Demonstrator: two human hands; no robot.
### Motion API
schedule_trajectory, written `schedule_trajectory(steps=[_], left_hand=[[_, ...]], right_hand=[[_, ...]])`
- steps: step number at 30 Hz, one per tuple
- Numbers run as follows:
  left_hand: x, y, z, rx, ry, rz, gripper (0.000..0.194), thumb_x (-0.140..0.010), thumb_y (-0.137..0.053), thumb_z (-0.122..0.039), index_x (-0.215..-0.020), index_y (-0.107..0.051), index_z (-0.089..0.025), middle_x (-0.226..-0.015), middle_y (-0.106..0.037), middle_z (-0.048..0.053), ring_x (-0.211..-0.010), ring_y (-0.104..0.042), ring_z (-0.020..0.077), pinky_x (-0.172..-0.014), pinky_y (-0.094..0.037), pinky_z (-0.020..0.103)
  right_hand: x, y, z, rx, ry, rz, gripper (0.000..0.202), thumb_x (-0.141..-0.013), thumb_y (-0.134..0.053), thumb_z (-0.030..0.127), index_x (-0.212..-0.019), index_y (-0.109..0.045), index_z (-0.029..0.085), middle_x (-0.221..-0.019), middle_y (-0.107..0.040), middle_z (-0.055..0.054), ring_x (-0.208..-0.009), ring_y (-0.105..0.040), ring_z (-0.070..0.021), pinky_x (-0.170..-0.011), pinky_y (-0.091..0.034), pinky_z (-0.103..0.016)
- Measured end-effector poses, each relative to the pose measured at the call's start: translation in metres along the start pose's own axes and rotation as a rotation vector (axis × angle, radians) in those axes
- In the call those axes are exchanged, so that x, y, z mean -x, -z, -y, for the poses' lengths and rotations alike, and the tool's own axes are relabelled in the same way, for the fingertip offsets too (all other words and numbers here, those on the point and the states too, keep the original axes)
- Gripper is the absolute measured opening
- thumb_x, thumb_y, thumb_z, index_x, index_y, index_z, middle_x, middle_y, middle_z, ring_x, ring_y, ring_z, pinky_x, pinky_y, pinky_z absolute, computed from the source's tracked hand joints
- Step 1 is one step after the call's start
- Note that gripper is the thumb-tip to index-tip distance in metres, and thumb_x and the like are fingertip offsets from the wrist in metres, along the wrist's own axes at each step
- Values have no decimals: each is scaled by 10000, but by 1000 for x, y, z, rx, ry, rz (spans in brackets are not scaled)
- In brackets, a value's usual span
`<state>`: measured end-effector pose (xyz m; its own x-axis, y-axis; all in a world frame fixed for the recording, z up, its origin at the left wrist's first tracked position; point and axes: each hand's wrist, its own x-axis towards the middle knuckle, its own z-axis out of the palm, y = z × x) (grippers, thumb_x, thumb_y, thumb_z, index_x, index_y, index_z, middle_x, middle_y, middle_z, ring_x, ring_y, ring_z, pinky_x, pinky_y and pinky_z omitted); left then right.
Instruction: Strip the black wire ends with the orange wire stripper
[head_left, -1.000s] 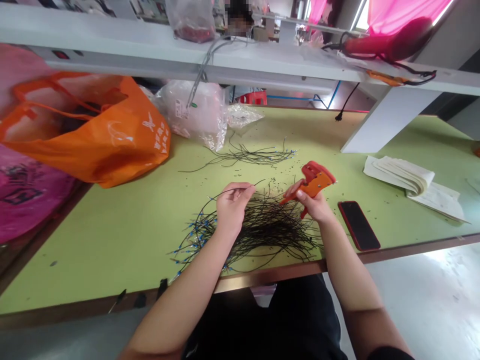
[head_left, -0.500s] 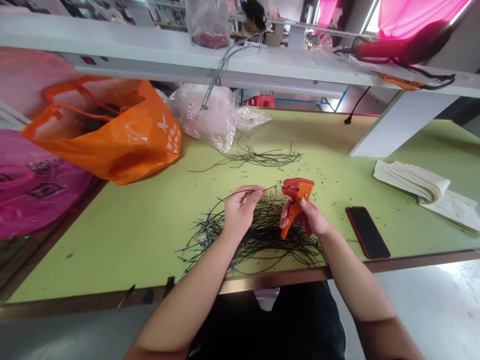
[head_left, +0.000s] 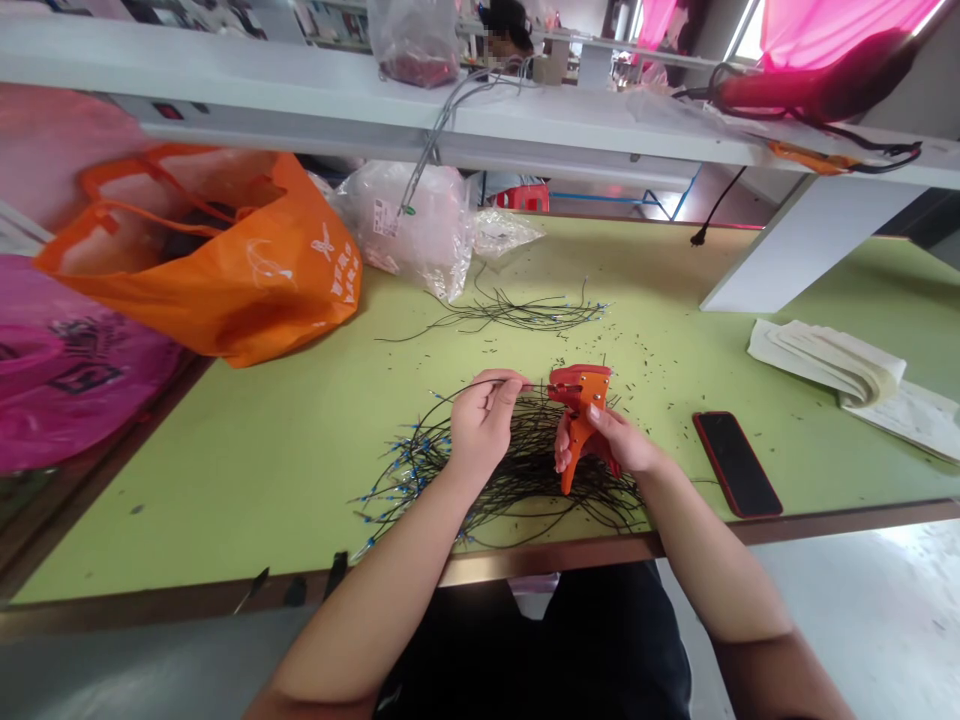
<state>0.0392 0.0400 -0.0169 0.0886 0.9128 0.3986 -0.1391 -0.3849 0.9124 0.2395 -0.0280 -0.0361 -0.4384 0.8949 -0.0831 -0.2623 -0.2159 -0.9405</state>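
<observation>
My left hand point(head_left: 481, 422) is closed, pinching a thin black wire point(head_left: 534, 386) between thumb and fingers. The wire's end points right and reaches the jaws of an orange and red wire stripper point(head_left: 583, 402). My right hand point(head_left: 619, 437) is wrapped round the stripper's handles, which hang downward. Beneath both hands spreads a large pile of black wires point(head_left: 540, 470), many with blue-collared tips at the left. A smaller bunch of black wires point(head_left: 525, 314) lies farther back. Short black scraps are scattered around the stripper.
A phone point(head_left: 737, 465) lies right of my right hand, with folded papers point(head_left: 832, 365) beyond. An orange bag point(head_left: 255, 290) and a clear plastic bag point(head_left: 412, 225) stand at back left. A white shelf point(head_left: 285, 105) crosses above the table, its support panel point(head_left: 802, 250) at right.
The stripper in my right hand has moved left and tilted more upright, so its jaws now meet the wire's end. My left hand has stayed nearly in place, holding the wire.
</observation>
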Motion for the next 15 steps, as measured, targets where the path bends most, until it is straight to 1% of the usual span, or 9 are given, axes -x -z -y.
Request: schedule_trajectory(steps=[4,8,15], left_hand=[[2,-1,0,9,-13,-24,352,-907,-709,-522,-836,-739,-178,-817,-745,66,-768,-745,198,-740,-610,299],[3,0,-1,-45,-48,2,319,-930,-691,-479,-843,-746,-177,-831,-750,68,-773,-741,191,-732,-605,287],[3,1,1,-143,-115,12,249,-959,-651,-396,-849,-751,-196,-835,-756,59,-777,-721,185,-748,-580,287]], right_hand=[[-1,-1,1,-7,-3,-10,648,-931,-531,751,-918,-705,127,-800,-743,-95,-758,-762,-221,-677,-601,-330],[-1,-3,3,1,-15,-2,632,-930,-542,746,-895,-689,132,-790,-747,-91,-745,-758,-209,-678,-596,-318],[-1,-10,3,39,-6,-72,621,-923,-573,731,-864,-692,125,-773,-753,-93,-703,-748,-196,-669,-605,-319]])
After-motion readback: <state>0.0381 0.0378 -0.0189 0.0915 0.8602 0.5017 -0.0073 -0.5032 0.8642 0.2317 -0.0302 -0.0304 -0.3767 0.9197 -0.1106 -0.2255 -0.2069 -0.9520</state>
